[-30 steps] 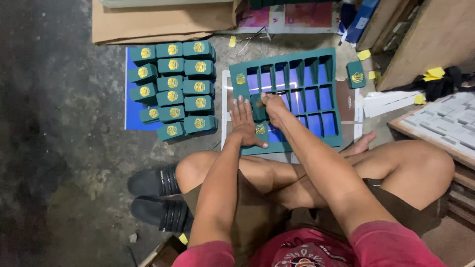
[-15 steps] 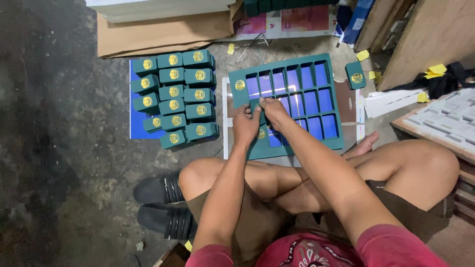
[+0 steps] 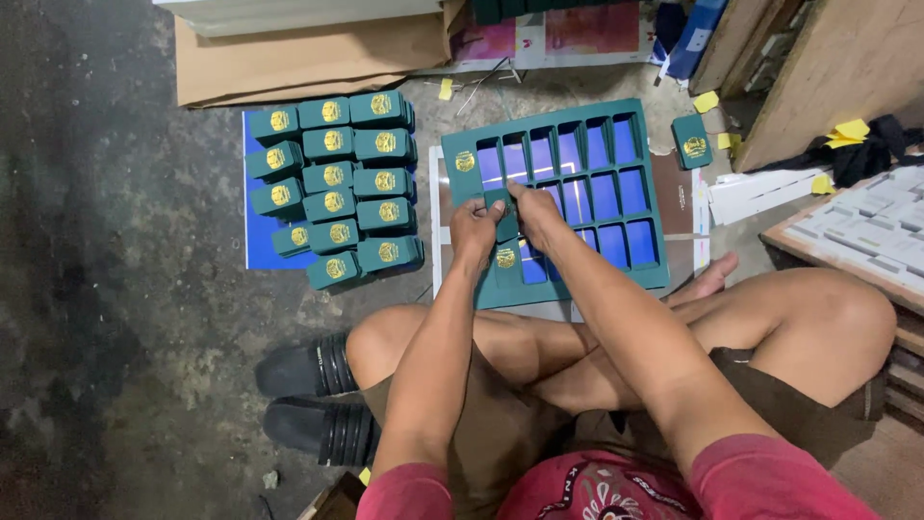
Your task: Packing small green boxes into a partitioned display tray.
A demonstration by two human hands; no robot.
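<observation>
- Left hand (image 3: 474, 229) and right hand (image 3: 535, 214) together pinch a small green card piece (image 3: 506, 223) over the die-cut green sheet (image 3: 558, 197).
- Stacked green pieces (image 3: 337, 183) lie left of that sheet.

Hands at a die-cut green sheet on the floor

Left hand (image 3: 474, 231) and right hand (image 3: 535, 214) pinch a small green piece (image 3: 507, 223) over the green sheet (image 3: 577, 193); stacked green pieces (image 3: 337, 183) lie just beside it.

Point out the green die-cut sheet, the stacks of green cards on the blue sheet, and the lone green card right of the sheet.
green die-cut sheet (image 3: 651, 277): head view, lower right frame edge.
stacks of green cards (image 3: 334, 178): head view, middle stack's top.
lone green card (image 3: 692, 143): head view, its face.
</observation>
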